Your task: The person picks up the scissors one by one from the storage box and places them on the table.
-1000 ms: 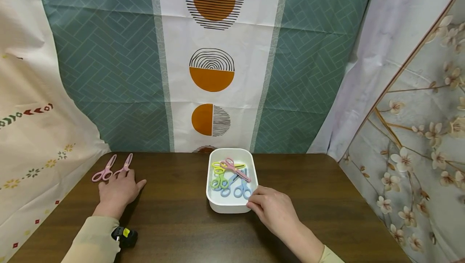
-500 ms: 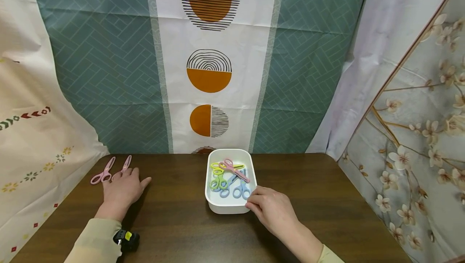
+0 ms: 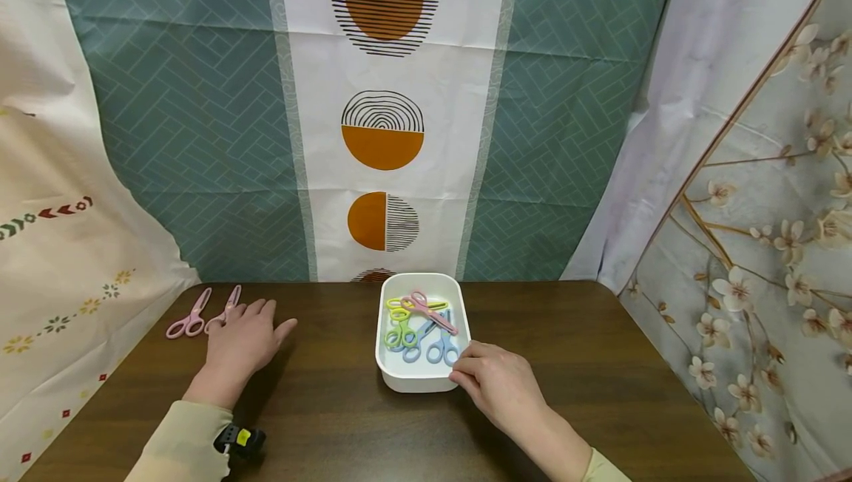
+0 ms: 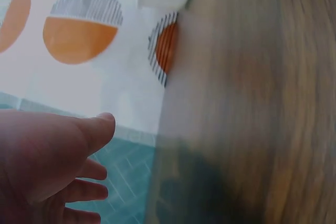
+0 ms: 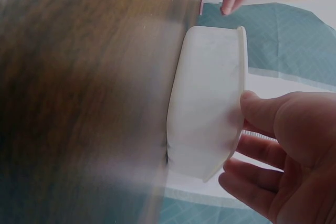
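Near the table's far left corner lie two pink scissors, the outer pink scissors in full view and the inner pink scissors partly behind my left hand. That hand is held over the table, fingers extended and thumb out to the right, holding nothing; the left wrist view shows its straight fingers. With thumb and fingers, my right hand pinches the right rim of a white plastic bin. Inside lie pink scissors, yellow-green scissors and blue scissors, overlapping.
The dark wooden table spreads around the bin, which stands near its back edge. A green and white patterned cloth hangs directly behind. Other printed cloths close off the left side and the right side.
My left hand has drawn rightward off the inner pink scissors, uncovering more of them. Both pink scissors stay where they were. The right hand and the bin have not visibly moved.
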Available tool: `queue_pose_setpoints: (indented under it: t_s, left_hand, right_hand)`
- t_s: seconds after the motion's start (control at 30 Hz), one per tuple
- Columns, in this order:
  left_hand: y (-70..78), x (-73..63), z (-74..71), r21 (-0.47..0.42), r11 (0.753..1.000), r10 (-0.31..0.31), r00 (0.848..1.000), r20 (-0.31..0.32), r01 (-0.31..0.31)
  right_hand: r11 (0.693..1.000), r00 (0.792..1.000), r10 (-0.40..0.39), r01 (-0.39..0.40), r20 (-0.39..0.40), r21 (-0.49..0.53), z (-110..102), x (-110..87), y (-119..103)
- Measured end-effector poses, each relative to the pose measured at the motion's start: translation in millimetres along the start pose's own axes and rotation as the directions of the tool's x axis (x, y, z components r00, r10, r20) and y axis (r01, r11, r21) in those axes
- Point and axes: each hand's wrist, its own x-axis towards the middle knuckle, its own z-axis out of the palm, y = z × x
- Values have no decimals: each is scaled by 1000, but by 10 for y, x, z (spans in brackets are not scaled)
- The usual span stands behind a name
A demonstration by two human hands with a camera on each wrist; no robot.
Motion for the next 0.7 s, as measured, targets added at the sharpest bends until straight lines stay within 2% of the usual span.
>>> queue_pose_setpoints:
  t_s: [0.2, 0.43, 0.7]
  left_hand:
    - [227, -51, -87, 1, 998, 58, 997, -41, -58]
    - [470, -72, -153, -38, 994, 101, 995, -23, -102]
    - [756, -127, -196, -49, 989, 139, 989, -45, -141]
  right_hand:
    - [1000, 1000, 11, -11, 17, -7, 2, 3, -1]
    - [1000, 1000, 9, -9, 20, 9, 2, 5, 11]
    - [1000, 1000, 3, -3, 12, 11, -1, -3, 14]
